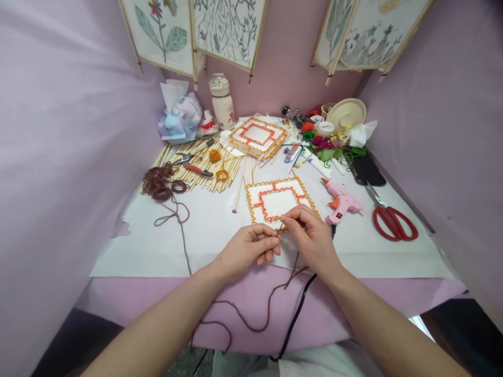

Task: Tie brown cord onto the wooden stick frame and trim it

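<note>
Pinching a strand of brown yarn (pixel 280 229) between them, the two hands meet just over the near edge of a square, yarn-edged frame (pixel 274 187) on the white-covered table (pixel 220 241). From where I stand, the left hand (pixel 251 245) has thumb and forefinger closed on the yarn, its other fingers curled below; the right hand (pixel 310 235) grips it too, thumb against forefinger, a little higher. More brown yarn droops past the table's near edge in loose curves. Right of the frame lies a pink glue gun (pixel 341 203), and beyond that, red-handled scissors (pixel 395 222). Over to the left sit tangled brown coils (pixel 157 182), beside thin wooden sticks (pixel 196 183) with red-handled pliers (pixel 198 169) and a small orange yarn ball (pixel 215 155) on top. Behind, similar frames (pixel 257 133) lie stacked near a white bottle (pixel 222 104); framed drawings (pixel 226 31) hang above.
</note>
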Tool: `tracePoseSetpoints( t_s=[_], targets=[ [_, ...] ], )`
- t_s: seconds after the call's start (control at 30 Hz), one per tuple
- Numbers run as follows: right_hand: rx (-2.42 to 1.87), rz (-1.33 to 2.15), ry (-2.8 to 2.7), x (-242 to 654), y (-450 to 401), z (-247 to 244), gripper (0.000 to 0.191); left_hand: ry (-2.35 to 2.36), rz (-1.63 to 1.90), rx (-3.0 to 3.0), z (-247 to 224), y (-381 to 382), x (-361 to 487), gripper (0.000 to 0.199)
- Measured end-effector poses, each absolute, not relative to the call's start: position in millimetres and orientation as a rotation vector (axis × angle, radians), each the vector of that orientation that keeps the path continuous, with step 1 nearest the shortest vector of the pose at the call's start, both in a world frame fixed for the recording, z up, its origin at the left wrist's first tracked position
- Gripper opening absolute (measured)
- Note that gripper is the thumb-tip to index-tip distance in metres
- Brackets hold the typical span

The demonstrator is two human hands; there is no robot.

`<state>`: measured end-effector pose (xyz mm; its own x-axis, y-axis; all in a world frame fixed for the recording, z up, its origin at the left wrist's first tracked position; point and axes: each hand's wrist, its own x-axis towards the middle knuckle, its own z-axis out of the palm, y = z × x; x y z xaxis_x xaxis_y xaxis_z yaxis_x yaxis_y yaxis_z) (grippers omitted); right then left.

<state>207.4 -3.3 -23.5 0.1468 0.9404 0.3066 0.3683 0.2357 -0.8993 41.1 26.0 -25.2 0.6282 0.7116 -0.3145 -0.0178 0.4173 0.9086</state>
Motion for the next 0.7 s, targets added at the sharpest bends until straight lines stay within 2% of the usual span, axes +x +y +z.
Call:
tracePoseSetpoints(
  t_s=[0.3, 0.4, 0.47, 0.63, 0.7],
  targets=[
    [-1.348, 0.638, -1.413, 213, -3, -23, 0.017, 0.769, 0.416, 1.067, -23, 26, 38, 0.028],
    [-1.299, 0.702, -1.471, 215, -6, -16, 0.016, 0.708, 0.316, 1.081, -17, 31, 30, 0.025],
    [-1.253, 0.766, -1.545, 218, -10, -8, 0.016, 0.700, 0.291, 1.097, -12, 36, 23, 0.030],
    [-1.241, 0.804, -1.725, 224, -15, 4, 0.014, 0.793, 0.616, 1.105, -6, 41, 18, 0.026],
    [-1.243, 0.736, -1.788, 222, -14, 2, 0.014, 0.738, 0.607, 1.080, -9, 37, 23, 0.031]
  ],
)
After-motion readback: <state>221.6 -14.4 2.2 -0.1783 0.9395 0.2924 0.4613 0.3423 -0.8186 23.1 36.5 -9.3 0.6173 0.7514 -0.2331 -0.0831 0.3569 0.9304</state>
